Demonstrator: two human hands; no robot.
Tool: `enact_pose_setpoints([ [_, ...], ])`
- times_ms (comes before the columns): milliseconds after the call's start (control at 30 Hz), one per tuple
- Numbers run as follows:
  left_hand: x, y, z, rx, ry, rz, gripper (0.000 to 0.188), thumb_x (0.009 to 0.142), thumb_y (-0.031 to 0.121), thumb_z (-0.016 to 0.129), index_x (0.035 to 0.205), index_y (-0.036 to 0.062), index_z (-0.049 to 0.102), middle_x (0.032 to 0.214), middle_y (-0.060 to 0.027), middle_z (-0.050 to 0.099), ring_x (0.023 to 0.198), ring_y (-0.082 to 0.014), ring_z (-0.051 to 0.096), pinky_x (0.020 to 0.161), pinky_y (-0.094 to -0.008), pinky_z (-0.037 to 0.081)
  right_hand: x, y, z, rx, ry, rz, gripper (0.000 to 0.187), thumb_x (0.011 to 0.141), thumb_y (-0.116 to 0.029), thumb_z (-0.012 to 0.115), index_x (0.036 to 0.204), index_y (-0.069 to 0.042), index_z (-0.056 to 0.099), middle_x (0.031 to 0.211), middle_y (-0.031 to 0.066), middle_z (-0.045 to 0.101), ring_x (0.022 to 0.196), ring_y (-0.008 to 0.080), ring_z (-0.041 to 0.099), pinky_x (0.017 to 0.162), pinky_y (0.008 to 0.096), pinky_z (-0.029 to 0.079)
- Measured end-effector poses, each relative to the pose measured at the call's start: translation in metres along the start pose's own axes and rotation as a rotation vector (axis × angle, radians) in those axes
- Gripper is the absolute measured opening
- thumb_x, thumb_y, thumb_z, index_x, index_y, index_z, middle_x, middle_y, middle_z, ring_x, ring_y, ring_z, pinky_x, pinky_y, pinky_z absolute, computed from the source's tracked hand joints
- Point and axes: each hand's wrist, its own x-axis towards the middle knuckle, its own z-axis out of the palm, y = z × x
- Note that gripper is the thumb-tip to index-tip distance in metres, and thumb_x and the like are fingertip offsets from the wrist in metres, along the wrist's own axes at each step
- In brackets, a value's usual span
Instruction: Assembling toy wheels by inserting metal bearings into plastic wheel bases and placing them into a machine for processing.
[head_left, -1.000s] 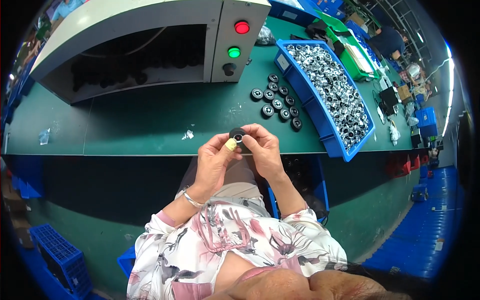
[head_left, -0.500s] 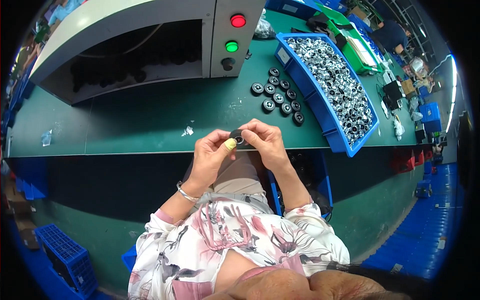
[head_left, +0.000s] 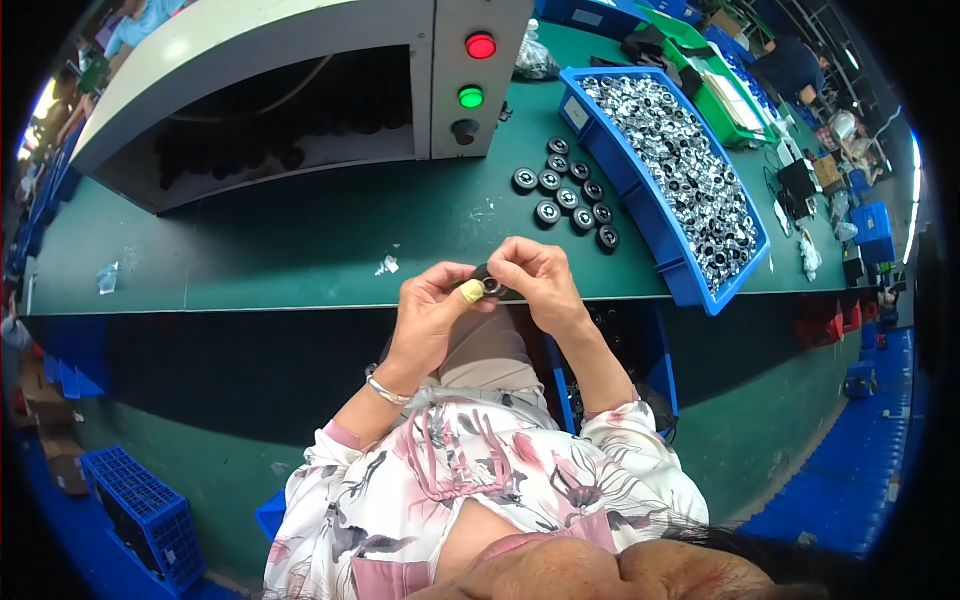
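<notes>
A small round black part (head_left: 491, 286) with a pale ring in its middle is held between both hands, just over the front edge of the green table. My left hand (head_left: 437, 303) pinches its left side, with a yellow covering on the thumb. The fingers of my right hand (head_left: 539, 282) are closed on its upper right side and hide part of it. Beyond the hands, several black round parts (head_left: 567, 198) lie loosely grouped on the table. To their right, a long blue bin (head_left: 622, 178) is filled with small clear and shiny pieces (head_left: 690, 170).
A grey machine housing (head_left: 458, 95) with red and green lights stands at the back left, its dark opening facing me. A green tray (head_left: 725, 112) holds papers at the far right. Below the table edge, a blue bin (head_left: 655, 365) stands beside my legs.
Both hands still hold the black part, and the right fingers have shifted slightly on it. The whole view has moved a little, so everything sits slightly farther right.
</notes>
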Motion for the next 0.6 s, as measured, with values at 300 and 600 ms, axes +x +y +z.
enact_pose_setpoints([
  [300,-0.009,0.013,-0.002,0.185,0.097,0.125,0.032,0.094,0.007,0.066,0.123,-0.0039,0.058,0.113,-0.0119,0.064,0.096,-0.0166,0.065,0.081,-0.028,0.056,0.01,-0.01,-0.008,-0.075,-0.051,0.016,0.012,0.092,-0.005,0.068,0.1,0.003,0.067,0.09,0.0057,0.068,0.077,0.0101,0.064,0.072,0.0234,0.052],
  [600,-0.063,0.156,0.035,-0.252,-0.319,0.863,0.055,0.099,0.041,0.058,0.142,0.0104,0.042,0.092,-0.001,0.063,0.088,-0.018,0.054,0.077,-0.0317,0.045,0.052,-0.002,-0.015,-1.469,0.247,-0.5,0.031,0.074,-0.006,0.076,0.103,-0.003,0.066,0.108,0.0119,0.062,0.103,0.0339,0.055,0.084,0.0434,0.048],
])
